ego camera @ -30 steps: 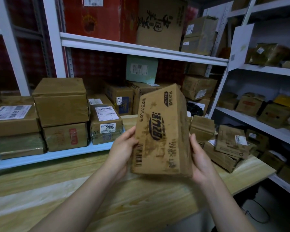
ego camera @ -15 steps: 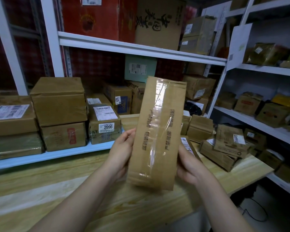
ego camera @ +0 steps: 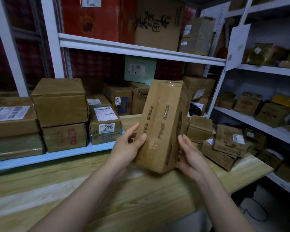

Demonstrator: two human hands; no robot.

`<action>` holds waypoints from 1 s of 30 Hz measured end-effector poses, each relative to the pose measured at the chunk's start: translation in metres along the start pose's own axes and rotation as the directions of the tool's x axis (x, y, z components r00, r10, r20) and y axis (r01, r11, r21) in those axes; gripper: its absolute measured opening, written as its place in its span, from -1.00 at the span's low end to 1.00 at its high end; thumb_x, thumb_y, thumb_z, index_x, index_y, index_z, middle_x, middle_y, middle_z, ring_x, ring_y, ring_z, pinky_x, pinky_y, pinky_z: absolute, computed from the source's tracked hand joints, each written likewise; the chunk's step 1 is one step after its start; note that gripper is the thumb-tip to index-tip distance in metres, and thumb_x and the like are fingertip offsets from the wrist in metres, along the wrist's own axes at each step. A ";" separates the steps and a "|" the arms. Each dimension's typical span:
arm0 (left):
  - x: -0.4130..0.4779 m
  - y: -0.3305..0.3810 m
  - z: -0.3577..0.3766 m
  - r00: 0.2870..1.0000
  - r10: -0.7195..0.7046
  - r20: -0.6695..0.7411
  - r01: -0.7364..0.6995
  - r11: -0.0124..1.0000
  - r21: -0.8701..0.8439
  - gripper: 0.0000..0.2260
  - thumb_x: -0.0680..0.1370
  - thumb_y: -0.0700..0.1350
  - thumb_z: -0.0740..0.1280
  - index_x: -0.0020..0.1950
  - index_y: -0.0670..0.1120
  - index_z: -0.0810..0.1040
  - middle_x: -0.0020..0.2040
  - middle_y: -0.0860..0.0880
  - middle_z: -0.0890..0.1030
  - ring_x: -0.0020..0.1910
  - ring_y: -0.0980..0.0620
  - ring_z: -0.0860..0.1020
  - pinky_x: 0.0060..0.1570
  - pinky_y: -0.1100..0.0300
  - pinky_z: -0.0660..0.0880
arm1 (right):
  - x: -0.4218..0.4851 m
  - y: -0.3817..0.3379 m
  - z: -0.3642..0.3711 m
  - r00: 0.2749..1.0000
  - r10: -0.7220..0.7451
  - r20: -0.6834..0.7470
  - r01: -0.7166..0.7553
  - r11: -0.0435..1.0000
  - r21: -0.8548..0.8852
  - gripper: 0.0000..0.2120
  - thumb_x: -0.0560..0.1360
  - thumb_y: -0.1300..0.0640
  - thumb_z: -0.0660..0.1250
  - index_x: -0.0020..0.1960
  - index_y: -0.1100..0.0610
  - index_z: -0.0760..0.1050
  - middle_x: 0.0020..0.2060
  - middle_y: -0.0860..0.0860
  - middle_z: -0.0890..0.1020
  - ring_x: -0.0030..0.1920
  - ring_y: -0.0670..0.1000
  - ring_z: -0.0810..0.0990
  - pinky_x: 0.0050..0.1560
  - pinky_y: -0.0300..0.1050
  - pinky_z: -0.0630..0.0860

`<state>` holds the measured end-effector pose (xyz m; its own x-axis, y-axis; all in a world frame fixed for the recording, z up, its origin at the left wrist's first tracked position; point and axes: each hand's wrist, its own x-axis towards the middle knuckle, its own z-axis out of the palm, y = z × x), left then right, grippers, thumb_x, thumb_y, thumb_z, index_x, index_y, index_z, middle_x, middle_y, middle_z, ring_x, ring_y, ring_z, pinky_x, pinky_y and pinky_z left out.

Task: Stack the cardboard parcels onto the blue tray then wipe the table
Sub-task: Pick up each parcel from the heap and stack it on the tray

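I hold a tall brown cardboard parcel (ego camera: 162, 124) upright above the wooden table (ego camera: 124, 195), its taped face towards me. My left hand (ego camera: 129, 146) grips its left edge with the thumb on the front. My right hand (ego camera: 189, 154) cups its lower right side, fingers behind it. The light blue tray (ego camera: 57, 155) lies at the back left of the table and carries several stacked parcels (ego camera: 60, 101), one labelled 2996 (ego camera: 105, 124).
Several loose parcels (ego camera: 224, 146) lie on the table's right end, close to its edge. White metal shelving (ego camera: 141, 49) full of boxes stands behind the table and along the right wall. Bare wood lies between me and the tray.
I have turned the parcel in my hands: first its printed face showed, then the taped seam, and now it is rotated further and tilted slightly right. My hands shifted lower on it.
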<state>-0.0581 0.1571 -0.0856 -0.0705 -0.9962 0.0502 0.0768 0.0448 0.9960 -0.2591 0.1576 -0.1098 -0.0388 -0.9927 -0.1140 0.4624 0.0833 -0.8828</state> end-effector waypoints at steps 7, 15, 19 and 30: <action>0.007 -0.010 -0.001 0.998 0.027 -0.051 -0.022 0.995 0.096 -0.48 0.56 -0.23 0.35 0.44 0.17 0.38 -0.20 -0.02 0.48 -0.11 0.01 0.53 0.11 0.10 0.50 | 0.001 -0.004 -0.006 0.992 -0.121 -0.042 0.122 0.992 0.019 -0.56 0.54 0.20 0.35 0.38 -0.06 0.45 0.23 0.08 0.65 0.26 0.15 0.58 0.27 0.26 0.47; 0.011 -0.015 -0.005 0.996 0.067 0.061 -0.070 0.996 0.051 -0.29 0.45 -0.55 0.27 0.45 0.07 0.39 0.19 0.04 0.56 0.03 0.18 0.56 -0.20 0.36 0.52 | -0.003 -0.008 -0.008 0.979 -0.179 -0.097 0.191 0.972 0.137 -0.65 0.62 -0.03 0.21 0.28 0.15 0.53 0.24 0.21 0.62 0.34 0.21 0.52 0.44 0.25 0.32; 0.011 -0.019 -0.004 0.994 0.075 0.075 -0.084 0.990 0.114 -0.37 0.37 -0.56 0.32 0.33 -0.04 0.48 0.10 0.05 0.62 -0.08 0.13 0.58 -0.23 0.29 0.52 | -0.002 -0.008 -0.007 0.971 -0.208 -0.118 0.227 0.957 0.178 -0.76 0.64 0.04 0.21 0.05 0.12 0.62 0.28 0.23 0.58 0.36 0.17 0.51 0.44 0.25 0.32; 0.014 -0.022 -0.003 0.995 0.027 -0.100 -0.021 0.998 0.063 -0.58 0.37 -0.25 0.37 0.21 0.01 0.49 0.07 0.07 0.66 0.07 0.01 0.62 0.18 -0.10 0.54 | -0.003 -0.009 -0.007 0.973 -0.200 -0.115 0.214 0.967 0.135 -0.45 0.57 0.26 0.30 0.51 -0.02 0.29 0.25 0.10 0.63 0.31 0.11 0.56 0.39 0.23 0.40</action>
<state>-0.0577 0.1419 -0.1068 0.0314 -0.9971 0.0694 0.0151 0.0699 0.9974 -0.2691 0.1601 -0.1046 -0.2315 -0.9727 0.0129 0.5589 -0.1439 -0.8167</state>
